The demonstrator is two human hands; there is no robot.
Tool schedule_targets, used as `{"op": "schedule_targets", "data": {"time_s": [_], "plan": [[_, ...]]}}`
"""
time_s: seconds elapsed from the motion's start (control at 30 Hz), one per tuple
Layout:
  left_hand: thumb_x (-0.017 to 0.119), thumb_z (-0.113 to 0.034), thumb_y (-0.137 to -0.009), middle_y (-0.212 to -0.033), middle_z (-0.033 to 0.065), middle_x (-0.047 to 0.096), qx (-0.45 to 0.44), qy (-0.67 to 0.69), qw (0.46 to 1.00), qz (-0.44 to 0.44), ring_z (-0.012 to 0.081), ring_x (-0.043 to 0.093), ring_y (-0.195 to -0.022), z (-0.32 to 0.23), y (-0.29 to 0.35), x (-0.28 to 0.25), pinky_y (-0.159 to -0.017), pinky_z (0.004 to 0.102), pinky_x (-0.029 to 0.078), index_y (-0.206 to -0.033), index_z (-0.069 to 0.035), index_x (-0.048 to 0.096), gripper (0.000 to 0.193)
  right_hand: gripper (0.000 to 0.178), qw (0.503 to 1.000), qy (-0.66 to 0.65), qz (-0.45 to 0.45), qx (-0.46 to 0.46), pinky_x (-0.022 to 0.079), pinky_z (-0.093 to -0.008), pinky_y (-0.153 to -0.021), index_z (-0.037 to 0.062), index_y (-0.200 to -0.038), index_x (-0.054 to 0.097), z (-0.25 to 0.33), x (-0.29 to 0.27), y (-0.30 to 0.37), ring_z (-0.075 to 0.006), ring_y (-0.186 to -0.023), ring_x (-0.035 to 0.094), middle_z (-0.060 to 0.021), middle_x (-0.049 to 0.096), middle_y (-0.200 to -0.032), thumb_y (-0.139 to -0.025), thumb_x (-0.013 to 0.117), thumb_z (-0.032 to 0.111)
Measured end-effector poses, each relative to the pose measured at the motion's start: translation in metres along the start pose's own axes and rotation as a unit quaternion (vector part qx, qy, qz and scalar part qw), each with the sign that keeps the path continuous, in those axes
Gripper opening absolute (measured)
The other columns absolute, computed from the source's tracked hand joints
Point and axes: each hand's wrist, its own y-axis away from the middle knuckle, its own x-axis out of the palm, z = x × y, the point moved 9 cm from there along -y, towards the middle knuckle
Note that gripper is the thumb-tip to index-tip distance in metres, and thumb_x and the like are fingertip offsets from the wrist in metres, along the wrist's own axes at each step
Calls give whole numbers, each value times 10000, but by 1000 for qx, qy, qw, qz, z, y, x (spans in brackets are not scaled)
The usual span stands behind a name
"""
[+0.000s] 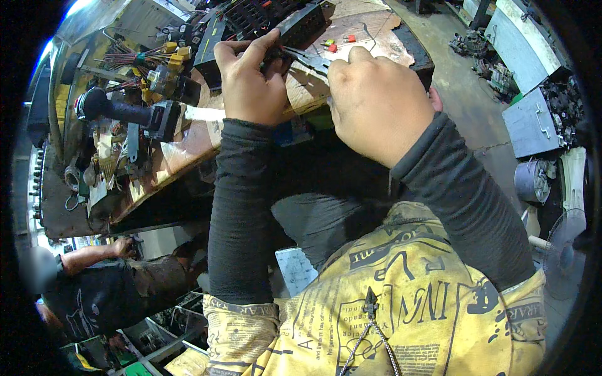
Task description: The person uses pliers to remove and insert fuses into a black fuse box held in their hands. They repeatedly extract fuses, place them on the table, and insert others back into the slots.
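My left hand (252,84), palm turned inward, pinches a small dark piece (273,64) over the near edge of the workbench (169,156). My right hand (379,100) is closed around a slim dark tool (307,62) with thin metal tips that reach toward that piece. Fingers cover most of both things, so their exact kinds cannot be made out. Just beyond my hands lies a black rectangular housing (304,26). Small red and yellow plug-like pieces (331,46) sit on the bench between my hands and its far side.
A cordless power tool (125,114) lies on the bench at left, near bundled wires with yellow connectors (179,55). Another person (100,291) in dark clothes is at lower left. Metal parts (495,72) and a fan (564,250) stand on the right.
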Motion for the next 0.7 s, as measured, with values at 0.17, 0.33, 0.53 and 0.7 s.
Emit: {"op": "schedule_targets", "data": {"time_s": [0.17,0.33,0.53,0.7], "plan": [[695,8,-722,-1027,174,512,5,-16,1000,-6,338,567,-964,1,1,2,-859,404,493,-1166,-145,710,470,184,998,-11,56,9,554,-436,-678,2,-870,629,-5,-4,10,-351,-771,667,-191,617,-861,-783,681,156],[714,-12,-731,-1031,174,525,-7,-10,1000,4,341,557,-977,5,-1,-1,-881,401,484,-1174,-158,707,466,201,991,-40,107,73,552,-473,-747,12,-903,664,-42,-25,50,-348,-835,687,-200,648,-919,-785,658,174],[726,15,-725,-1043,161,530,-21,13,1000,1,323,552,-987,1,1,-6,-892,387,480,-1184,-131,701,483,337,936,-287,160,127,525,-482,-737,-21,-1000,628,-82,1,31,-329,-809,673,-223,656,-945,-796,687,241],[727,31,-734,-1054,163,525,-46,19,999,1,322,552,-998,3,3,-5,-881,384,491,-1181,-120,697,473,394,867,-374,260,201,509,-456,-784,-56,-1004,606,-98,15,27,-356,-838,645,-252,631,-872,-794,684,268]]}}
